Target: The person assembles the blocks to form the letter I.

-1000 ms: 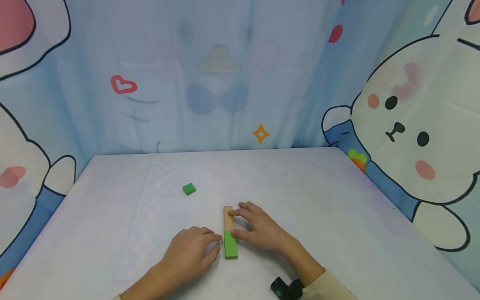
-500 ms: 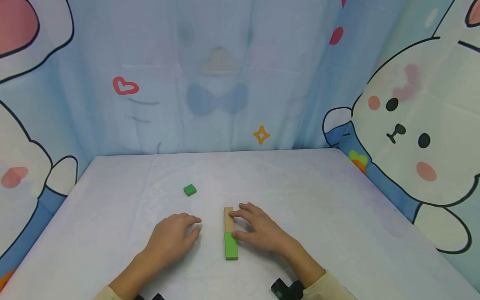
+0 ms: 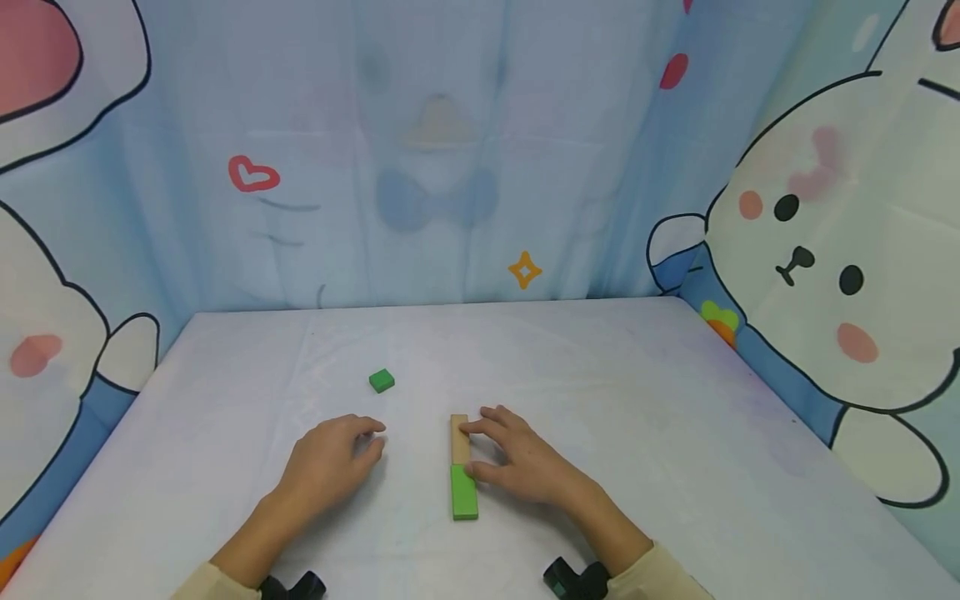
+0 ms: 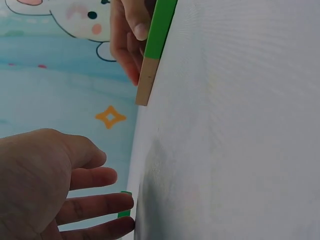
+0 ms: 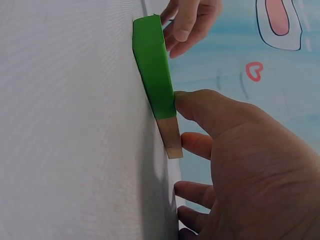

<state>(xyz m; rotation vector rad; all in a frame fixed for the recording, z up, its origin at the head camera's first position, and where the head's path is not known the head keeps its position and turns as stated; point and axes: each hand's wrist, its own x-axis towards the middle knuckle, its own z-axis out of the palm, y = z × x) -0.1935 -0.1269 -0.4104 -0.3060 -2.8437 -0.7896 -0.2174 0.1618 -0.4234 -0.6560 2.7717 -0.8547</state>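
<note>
The right hand (image 3: 520, 457), fingers spread, touches a long green block (image 3: 464, 496) and wood block (image 3: 460, 446), probably light, hard; pinch the long sides. The left hand (image 3: 327, 460), fingers loose, holds nothing.

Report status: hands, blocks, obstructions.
Left hand empty. Right hand touching long green block and tan block, end to end. Small green block apart, seemingly not obstructing.

2 blks (image 3: 461, 468) end-to-end on tbl (image 3: 615, 375), 3rd blk (image 3: 382, 381) back L
</note>
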